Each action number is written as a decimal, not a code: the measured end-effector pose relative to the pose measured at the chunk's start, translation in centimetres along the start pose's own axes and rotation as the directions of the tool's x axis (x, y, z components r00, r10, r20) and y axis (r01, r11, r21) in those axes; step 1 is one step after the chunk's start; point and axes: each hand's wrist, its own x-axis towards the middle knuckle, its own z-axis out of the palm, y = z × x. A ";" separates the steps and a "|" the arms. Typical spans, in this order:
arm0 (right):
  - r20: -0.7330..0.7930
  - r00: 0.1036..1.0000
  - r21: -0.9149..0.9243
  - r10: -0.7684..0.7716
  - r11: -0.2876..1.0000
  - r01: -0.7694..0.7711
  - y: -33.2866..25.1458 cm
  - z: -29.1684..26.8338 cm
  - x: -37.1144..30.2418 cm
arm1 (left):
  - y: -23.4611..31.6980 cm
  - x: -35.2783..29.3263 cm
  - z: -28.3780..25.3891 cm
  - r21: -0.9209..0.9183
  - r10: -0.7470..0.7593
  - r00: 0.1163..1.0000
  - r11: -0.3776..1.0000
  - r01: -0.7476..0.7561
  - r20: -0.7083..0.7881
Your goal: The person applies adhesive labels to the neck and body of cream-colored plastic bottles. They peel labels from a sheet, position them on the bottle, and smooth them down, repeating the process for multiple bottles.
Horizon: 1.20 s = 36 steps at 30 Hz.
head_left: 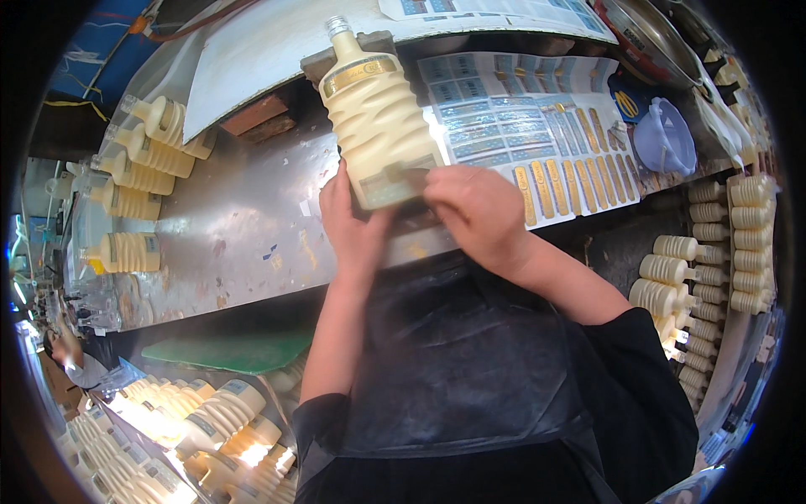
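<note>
A cream-coloured bottle [374, 126] with a wavy ribbed body and a clear threaded neck lies in front of me. Its neck end rests by a dark notched block [378, 42]. Around its base, on the left side, my left hand [354, 231] is closed and steadies it. A gold label [363, 74] curves across the shoulder, and a greyish rectangular label [395, 181] sits low on the body. My right hand [478, 206] is closed at the lower right corner, against that label. Motion blurs its fingertips, and what they pinch is hidden.
A sheet of gold and blue labels [512, 126] lies to the right, beside a lavender bucket [663, 139]. Labelled bottles [130, 252] line the metal table's [227, 227] left end. More bottles are stacked lower left [222, 416] and at right [663, 269]. Bricks [256, 118] prop a white board [252, 67].
</note>
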 end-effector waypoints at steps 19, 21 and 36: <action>0.414 0.546 0.117 0.728 0.552 -0.825 0.4 1.4 2.3 | 2.4 1.8 0.5 -0.249 -0.229 0.969 0.948 0.200 -0.092; 0.408 0.556 0.114 0.724 0.564 -0.818 0.4 1.4 2.3 | 2.3 1.7 0.5 -0.259 -0.230 0.968 0.945 0.198 -0.101; 0.375 0.583 0.155 0.721 0.571 -0.806 0.5 1.6 2.2 | 2.6 2.0 0.6 -0.255 -0.280 0.956 0.934 0.249 -0.092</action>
